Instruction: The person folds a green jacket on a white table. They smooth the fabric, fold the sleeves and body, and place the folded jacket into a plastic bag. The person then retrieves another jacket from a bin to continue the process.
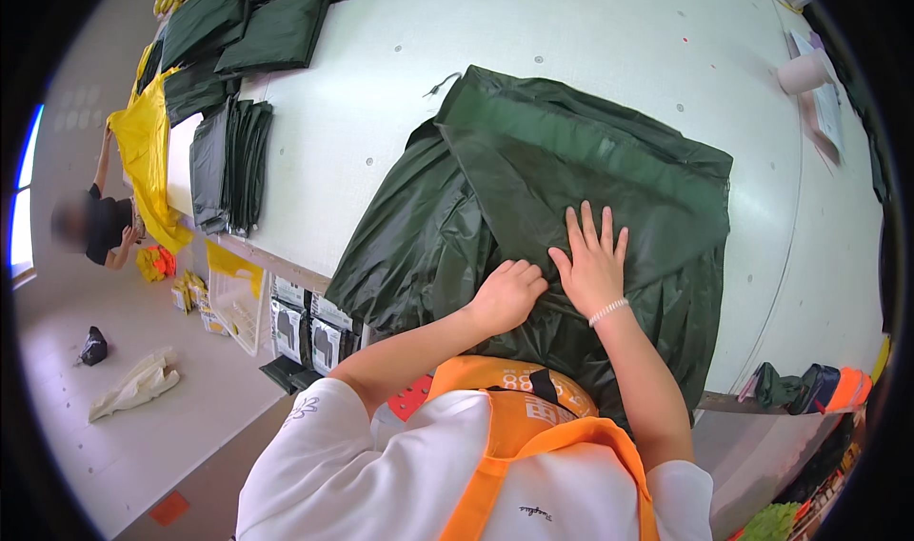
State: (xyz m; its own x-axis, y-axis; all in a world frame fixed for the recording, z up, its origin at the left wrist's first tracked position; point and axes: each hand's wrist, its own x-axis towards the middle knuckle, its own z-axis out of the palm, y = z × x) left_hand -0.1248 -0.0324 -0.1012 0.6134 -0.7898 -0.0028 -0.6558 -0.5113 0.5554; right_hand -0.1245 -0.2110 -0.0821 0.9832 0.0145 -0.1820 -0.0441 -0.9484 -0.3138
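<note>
A dark green, shiny waterproof garment (581, 189) lies spread on the white table in front of me, with a panel folded over its middle. A drawstring end sticks out at its upper left corner. My right hand (595, 263) rests flat on the folded panel, fingers stretched out and apart, a pale bracelet on the wrist. Just left of it, my left hand (512, 298) has its fingers curled in on the fabric near the panel's lower edge. The garment's near edge hangs over the table edge toward my orange apron (533, 427).
Folded dark green garments (276, 31) lie at the table's far left, beside a stack of folded dark pieces (231, 165). A person at left handles a yellow sheet (148, 146). A white cup (803, 72) stands at right. Below the table are a white basket (236, 303) and packaged goods (309, 331).
</note>
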